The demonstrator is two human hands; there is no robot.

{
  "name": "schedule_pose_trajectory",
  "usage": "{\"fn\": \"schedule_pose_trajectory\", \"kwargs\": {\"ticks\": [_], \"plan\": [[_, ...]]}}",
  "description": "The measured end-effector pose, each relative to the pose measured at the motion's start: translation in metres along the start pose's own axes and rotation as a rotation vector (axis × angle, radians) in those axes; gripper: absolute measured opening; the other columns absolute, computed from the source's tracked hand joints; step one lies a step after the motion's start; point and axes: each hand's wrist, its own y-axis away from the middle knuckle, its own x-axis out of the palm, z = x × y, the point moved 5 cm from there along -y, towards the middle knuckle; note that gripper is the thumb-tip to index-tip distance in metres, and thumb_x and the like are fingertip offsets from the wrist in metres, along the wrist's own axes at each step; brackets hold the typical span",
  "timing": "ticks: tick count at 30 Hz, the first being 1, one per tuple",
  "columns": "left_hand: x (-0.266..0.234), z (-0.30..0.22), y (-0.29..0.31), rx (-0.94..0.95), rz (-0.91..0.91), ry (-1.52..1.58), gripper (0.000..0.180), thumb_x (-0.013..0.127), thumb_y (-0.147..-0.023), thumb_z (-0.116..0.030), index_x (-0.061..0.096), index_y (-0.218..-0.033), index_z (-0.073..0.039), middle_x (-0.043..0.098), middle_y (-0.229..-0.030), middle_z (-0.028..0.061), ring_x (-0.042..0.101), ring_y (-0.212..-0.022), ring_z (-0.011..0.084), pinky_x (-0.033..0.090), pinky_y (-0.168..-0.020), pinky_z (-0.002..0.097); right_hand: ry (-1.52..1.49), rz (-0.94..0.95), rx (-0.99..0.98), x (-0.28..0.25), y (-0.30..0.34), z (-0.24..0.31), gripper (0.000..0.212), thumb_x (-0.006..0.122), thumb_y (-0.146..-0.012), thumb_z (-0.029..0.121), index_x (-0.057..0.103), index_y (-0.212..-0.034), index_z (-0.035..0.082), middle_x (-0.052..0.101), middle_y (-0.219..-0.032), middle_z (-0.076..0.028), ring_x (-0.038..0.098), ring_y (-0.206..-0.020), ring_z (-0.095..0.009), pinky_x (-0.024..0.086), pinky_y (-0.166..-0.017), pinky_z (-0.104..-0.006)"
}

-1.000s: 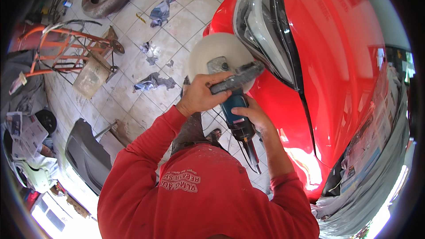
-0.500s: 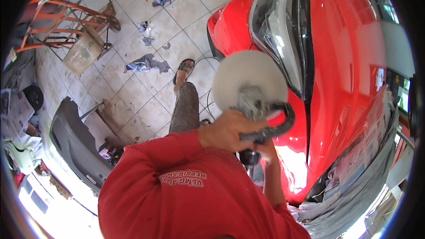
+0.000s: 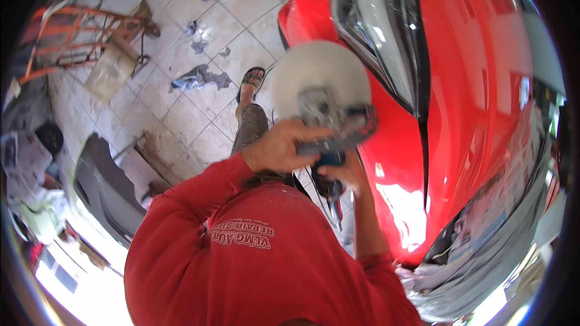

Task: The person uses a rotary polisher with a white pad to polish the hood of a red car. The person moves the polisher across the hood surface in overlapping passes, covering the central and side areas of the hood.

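Both my hands hold a power polisher (image 3: 315,104) with a large round pale pad (image 3: 320,66), whose face is smeared by motion. My left hand (image 3: 279,146) is closed around its black loop handle (image 3: 347,136). Behind the tool head, my right hand (image 3: 345,172) wraps round the dark body, and a cord end points back toward me. The pad overlaps the edge of the glossy red car's front (image 3: 396,151), just below the headlight (image 3: 374,30). Whether it touches the paint I cannot tell.
Newspaper and grey sheeting (image 3: 483,247) cover the car's right side. Torn scraps (image 3: 200,77) lie on the tiled floor (image 3: 248,36). On the left stand an orange metal trolley (image 3: 66,36), a cardboard box (image 3: 112,69) and a dark grey panel (image 3: 103,187).
The polisher and both hands have moved left and slightly forward, away from the car's red front panel. My grip on the tool stays the same; the view has shifted a little.
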Motion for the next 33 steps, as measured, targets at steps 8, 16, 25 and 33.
{"fn": "schedule_pose_trajectory", "kwargs": {"ticks": [8, 16, 25, 33], "plan": [[0.050, 0.012, 0.029, 0.181, -0.237, -0.189, 0.048, 0.083, -0.074, -0.014, 0.072, -0.120, -0.010, 0.074, -0.095, 0.0115, 0.073, -0.088, 0.0366, 0.057, -0.075, 0.0470, 0.027, -0.116, -0.086, 0.003, 0.034, -0.029, 0.081, 0.097, -0.071, 0.012, 0.052, -0.137, -0.001, 0.072, -0.122, -0.009, 0.071, -0.110, -0.019, 0.058, -0.095, -0.0367], [-0.071, 0.129, -0.022, -0.171, -0.465, -0.304, 0.042, 0.088, -0.080, -0.039, 0.074, -0.109, -0.011, 0.072, -0.076, 0.0163, 0.074, -0.073, 0.0390, 0.058, -0.068, 0.0476, 0.372, -0.126, 0.027, 0.029, -0.150, 0.019, 0.075, 0.099, -0.068, 0.025, 0.064, -0.128, -0.003, 0.075, -0.116, -0.013, 0.073, -0.102, -0.021, 0.059, -0.088, -0.0373], [-0.175, 0.189, -0.070, -0.457, -0.467, -0.146, 0.063, 0.082, -0.088, -0.058, 0.079, -0.115, -0.001, 0.075, -0.083, 0.0254, 0.077, -0.082, 0.0414, 0.060, -0.077, 0.0463, 0.328, -0.013, 0.262, 0.048, -0.255, 0.034, 0.076, 0.098, -0.070, 0.037, 0.066, -0.126, -0.004, 0.076, -0.109, -0.016, 0.075, -0.093, -0.022, 0.061, -0.081, -0.0365], [-0.130, 0.067, -0.061, -0.274, -0.330, -0.161, 0.044, 0.084, -0.086, -0.046, 0.079, -0.114, -0.013, 0.075, -0.080, 0.0184, 0.075, -0.077, 0.0409, 0.060, -0.070, 0.0478, 0.272, -0.016, 0.123, 0.034, -0.158, 0.085, 0.080, 0.098, -0.071, 0.019, 0.060, -0.139, 0.002, 0.073, -0.125, -0.010, 0.071, -0.112, -0.022, 0.057, -0.098, -0.0402]]}}
